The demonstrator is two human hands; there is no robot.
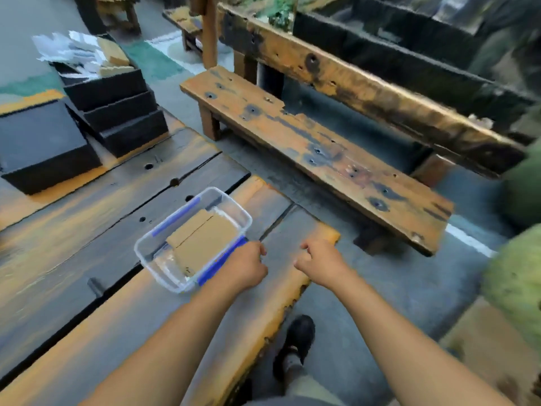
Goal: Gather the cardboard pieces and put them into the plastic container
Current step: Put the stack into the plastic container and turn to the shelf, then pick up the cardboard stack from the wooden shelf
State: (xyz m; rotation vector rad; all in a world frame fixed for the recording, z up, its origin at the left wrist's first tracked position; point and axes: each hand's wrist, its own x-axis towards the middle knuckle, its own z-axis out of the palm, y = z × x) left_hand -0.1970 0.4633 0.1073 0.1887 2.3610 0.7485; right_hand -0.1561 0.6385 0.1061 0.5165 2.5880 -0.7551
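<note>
Standing at the edge of the weathered wooden worktop [87,218], you have the clear plastic container [152,260] with blue side clips just in front of you, and the job looks largely done. Flat brown cardboard pieces [202,240] lie stacked inside it, overlapping and slightly askew, filling most of its floor; how many there are cannot be counted from this angle.

Your left hand [244,266] rests against the near right rim of the container, by the blue clip, fingers curled loosely; whether it actually grips the rim or only touches it cannot be told. Your right hand [317,259] hangs just beside it over the worktop's corner, half clenched and holding nothing that shows.

No loose cardboard lies on the boards around the container. What may remain is farther off: at the far left, on top of a stepped stack of black boxes [117,112], a few tan pieces [112,55] sit among white crumpled paper [66,49]. They look like cardboard, though the blur there leaves this uncertain; if so, the gathering is not finished and a reach across the worktop is still due.

A long wooden bench [316,153] runs beyond the worktop, bare of pieces. No lid for the container is in view.
</note>
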